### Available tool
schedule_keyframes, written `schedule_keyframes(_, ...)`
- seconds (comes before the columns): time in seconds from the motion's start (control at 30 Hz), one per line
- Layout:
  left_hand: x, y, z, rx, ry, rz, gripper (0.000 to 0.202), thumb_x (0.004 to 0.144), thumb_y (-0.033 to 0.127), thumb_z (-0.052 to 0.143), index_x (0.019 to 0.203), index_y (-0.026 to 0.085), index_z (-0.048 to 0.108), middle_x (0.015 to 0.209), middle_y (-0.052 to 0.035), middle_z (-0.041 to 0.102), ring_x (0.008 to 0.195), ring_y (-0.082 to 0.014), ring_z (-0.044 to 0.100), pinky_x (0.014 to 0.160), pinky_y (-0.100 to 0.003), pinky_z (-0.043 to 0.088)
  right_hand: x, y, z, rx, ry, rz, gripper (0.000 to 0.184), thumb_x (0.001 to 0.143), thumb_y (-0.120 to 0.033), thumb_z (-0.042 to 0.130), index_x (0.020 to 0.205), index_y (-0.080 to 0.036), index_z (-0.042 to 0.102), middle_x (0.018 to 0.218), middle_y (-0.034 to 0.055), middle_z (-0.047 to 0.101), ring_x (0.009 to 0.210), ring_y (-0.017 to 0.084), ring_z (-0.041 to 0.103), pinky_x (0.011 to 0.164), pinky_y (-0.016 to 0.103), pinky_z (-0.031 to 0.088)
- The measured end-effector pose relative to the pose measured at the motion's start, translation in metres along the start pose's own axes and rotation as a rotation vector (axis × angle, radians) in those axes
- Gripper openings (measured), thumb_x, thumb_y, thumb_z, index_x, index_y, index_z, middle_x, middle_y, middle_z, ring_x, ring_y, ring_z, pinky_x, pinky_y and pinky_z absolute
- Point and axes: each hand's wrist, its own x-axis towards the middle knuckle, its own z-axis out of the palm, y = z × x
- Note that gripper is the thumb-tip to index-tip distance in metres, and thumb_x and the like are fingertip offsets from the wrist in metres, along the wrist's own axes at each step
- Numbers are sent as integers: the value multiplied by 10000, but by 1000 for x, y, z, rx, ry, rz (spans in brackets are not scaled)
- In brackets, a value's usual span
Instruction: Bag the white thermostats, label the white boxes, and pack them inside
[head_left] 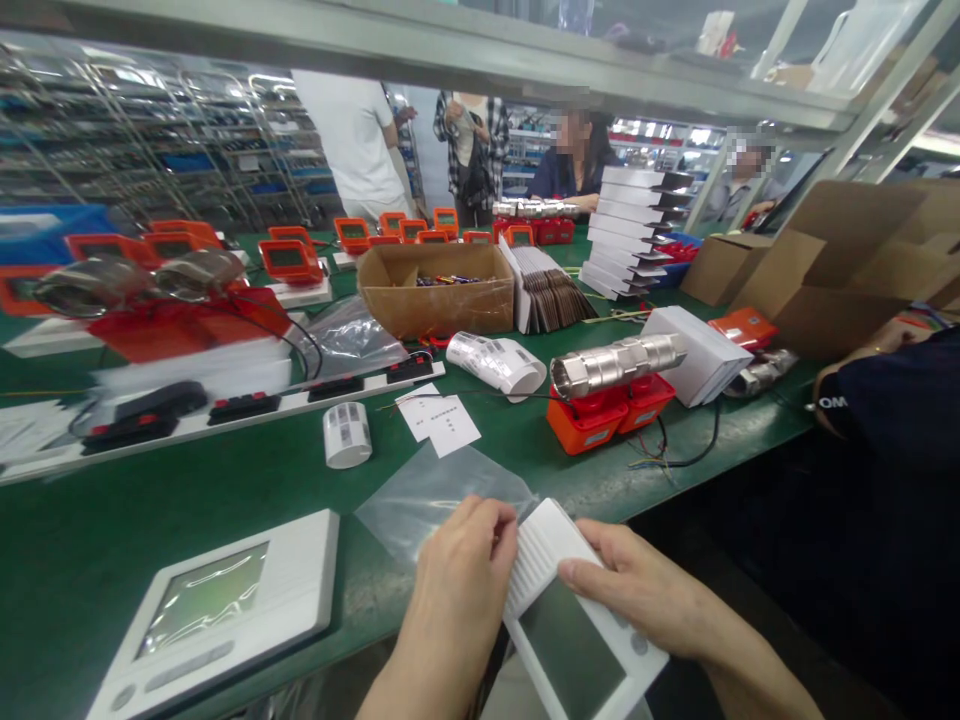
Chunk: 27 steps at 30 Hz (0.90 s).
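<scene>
Head view: white controller (577, 625) lengthwise far-left to near-right, gripped by left hand (463, 580) and right hand (649, 595) fingers.

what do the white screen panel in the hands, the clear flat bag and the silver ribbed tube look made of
White rectangular screen panel, held by left hand and right hand: looks like matte moulded plastic, with ribbed vents and a dark glossy window. Clear flat bag: thin plastic film, see-through, faintly shiny. Silver ribbed tube: probably metal, bright mirror-like highlights.
</scene>
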Motion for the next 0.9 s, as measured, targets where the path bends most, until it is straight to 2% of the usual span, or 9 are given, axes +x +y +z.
schedule_keyframes(0.17,14,-11,-1,-169,2,-106,123,838,173,533,804,186,651,773,-10,647,727,-167,598,687,-286,410,-5,6,-10,176,-151,-23,289,833,-386,612,995,-147,607,869,30,617,762,147,576,613,204,415)
schedule_keyframes(0.33,12,-16,-2,-300,-64,-40,139,849,242,500,788,192,615,768,2,638,734,-163,576,690,-286,392,7,8,-17,360,-392,70,385,757,-394,695,1019,-124,613,865,41,628,674,110,575,577,186,387)
schedule_keyframes(0.43,7,-15,-5,-332,-94,-5,150,851,261,490,782,199,607,768,9,631,727,-155,561,678,-275,385,20,5,-16,368,-462,160,388,702,-370,718,985,-115,644,825,36,642,601,96,572,528,177,376)
schedule_keyframes(0.5,5,-16,-6,-345,-106,22,159,856,269,478,781,203,601,785,11,628,742,-152,557,685,-268,385,27,3,-15,343,-438,226,377,658,-363,726,928,-107,667,769,27,651,540,86,559,506,177,388)
schedule_keyframes(0.57,4,-20,-6,-353,-128,50,163,861,264,463,789,204,597,805,9,625,764,-151,557,704,-264,387,31,1,-14,319,-360,281,373,610,-368,732,863,-99,679,722,25,658,517,86,561,500,178,413)
schedule_keyframes(0.67,5,-24,-6,-352,-208,90,163,856,249,447,783,200,585,798,4,616,760,-152,551,699,-262,386,36,0,-16,307,-271,324,390,566,-381,721,827,-94,685,686,28,664,523,95,585,493,174,441)
schedule_keyframes(0.77,7,-26,-7,-328,-270,118,161,843,249,446,756,196,570,786,2,611,751,-154,548,688,-262,383,40,-1,-18,289,-242,354,350,562,-372,701,767,-89,683,608,17,646,459,86,564,423,160,420)
schedule_keyframes(0.9,5,-32,-8,-246,-217,33,150,798,257,475,874,199,590,778,-2,607,732,-167,556,676,-275,389,46,-5,-21,266,-237,399,256,563,-322,683,655,-83,668,541,17,630,402,85,549,356,151,400)
